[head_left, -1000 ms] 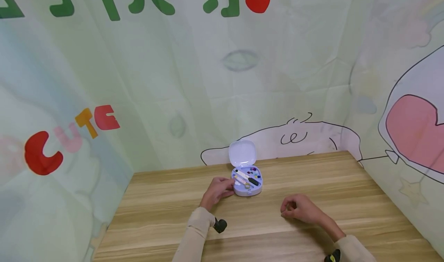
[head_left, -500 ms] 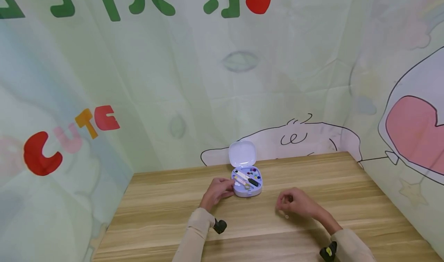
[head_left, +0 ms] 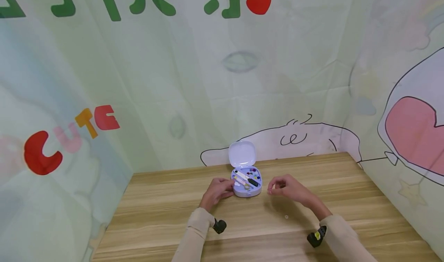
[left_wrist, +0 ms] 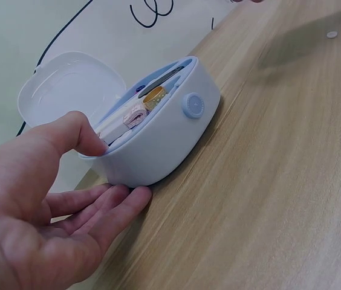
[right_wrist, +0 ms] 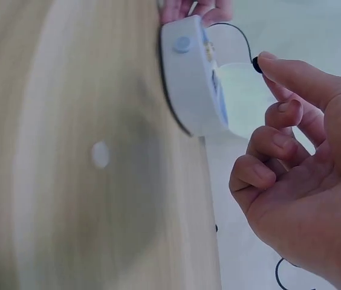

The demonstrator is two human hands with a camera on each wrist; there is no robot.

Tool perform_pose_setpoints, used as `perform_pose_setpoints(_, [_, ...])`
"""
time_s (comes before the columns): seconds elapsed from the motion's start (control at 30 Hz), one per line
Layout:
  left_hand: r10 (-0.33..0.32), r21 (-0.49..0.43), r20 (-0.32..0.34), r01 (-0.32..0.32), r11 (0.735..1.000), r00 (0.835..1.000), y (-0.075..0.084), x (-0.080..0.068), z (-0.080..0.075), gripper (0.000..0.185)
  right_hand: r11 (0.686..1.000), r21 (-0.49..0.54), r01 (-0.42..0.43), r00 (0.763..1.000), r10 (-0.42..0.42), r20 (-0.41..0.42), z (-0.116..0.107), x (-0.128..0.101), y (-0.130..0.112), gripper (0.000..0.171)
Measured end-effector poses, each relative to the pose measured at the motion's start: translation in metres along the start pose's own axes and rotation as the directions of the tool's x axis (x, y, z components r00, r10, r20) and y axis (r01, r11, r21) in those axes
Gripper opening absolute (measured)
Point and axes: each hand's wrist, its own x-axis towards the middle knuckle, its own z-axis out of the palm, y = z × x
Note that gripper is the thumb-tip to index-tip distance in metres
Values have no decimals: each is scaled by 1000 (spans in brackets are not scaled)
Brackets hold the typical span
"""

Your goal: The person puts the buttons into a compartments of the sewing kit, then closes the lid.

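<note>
Sewing kit box (head_left: 247, 185) sits open mid-table (head_left: 347, 200), lid up at 12 o'clock. Left hand (head_left: 218, 190) braces it at 9 o'clock, fingers straight. Right hand (head_left: 285, 187), at 3 o'clock, pinches a dark bead (right_wrist: 256, 63). 1 white button (head_left: 286, 217) lies at 5 o'clock.

We can read the word "CUTE" (head_left: 71, 136) in red, pink and orange letters on the backdrop cloth (head_left: 194, 81) at our left. Along the cloth's top edge run large green characters (head_left: 138, 0), cut off by the frame so we cannot read them, with a red heart (head_left: 257, 0) after them. On the small case (head_left: 247, 183) we make out no lettering.
</note>
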Motion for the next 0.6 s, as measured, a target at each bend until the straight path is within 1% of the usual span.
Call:
perform_pose_setpoints(0.1, [1, -1, 1, -1, 1000, 1000, 0, 2, 0, 30, 999, 36, -28, 999, 29, -21, -1, 8, -5, 12])
perform_pose_setpoints(0.27, [-4, 4, -3, 4, 1000, 1000, 1, 0, 0, 30, 993, 100, -70, 995, 76, -58, 0, 23, -9, 14])
perform_pose_setpoints(0.37, [-5, 3, -5, 5, 1000, 1000, 2, -2, 0, 31, 985, 151, -83, 994, 93, -62, 0, 30, -11, 19])
perform_pose_setpoints(0.5, [1, 10, -1, -1, 1000, 1000, 3, -3, 0, 31, 965, 242, -103, 991, 119, -54, 0, 40, -14, 24])
perform_pose_setpoints(0.6, [-1, 12, 1, 1, 1000, 1000, 3, -2, -1, 31, 943, 319, -93, 993, 113, -43, 0, 50, -17, 25])
